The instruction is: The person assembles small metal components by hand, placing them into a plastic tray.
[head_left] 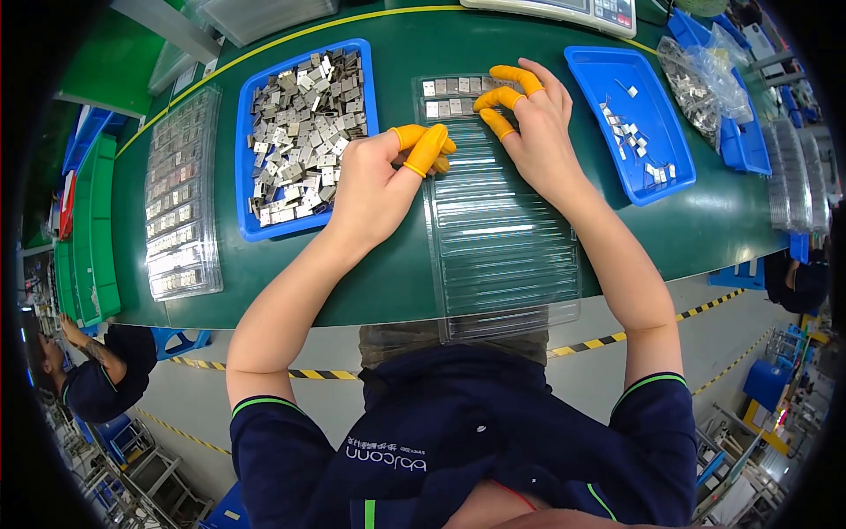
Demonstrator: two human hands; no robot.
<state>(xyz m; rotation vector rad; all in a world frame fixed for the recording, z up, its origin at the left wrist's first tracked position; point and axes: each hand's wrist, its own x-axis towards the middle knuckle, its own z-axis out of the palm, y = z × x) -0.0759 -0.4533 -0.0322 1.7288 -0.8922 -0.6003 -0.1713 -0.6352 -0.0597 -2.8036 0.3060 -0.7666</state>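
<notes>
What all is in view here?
Table: one, green, centre
Larger tray: one, blue, left
Metal pieces: many, silver, mostly in larger tray
Smaller tray: one, blue, right
Small pieces: several, white, in smaller tray
Grooved tray: one, clear, centre
Filled tray: one, clear, far left
Keypad device: one, white, top right
Bins: count unclear, green, left edge
People: at least two, navy, edges
Background clutter: uncountable, mixed, edges
Left hand, right hand: one each, yellow-capped, at grooved tray
</notes>
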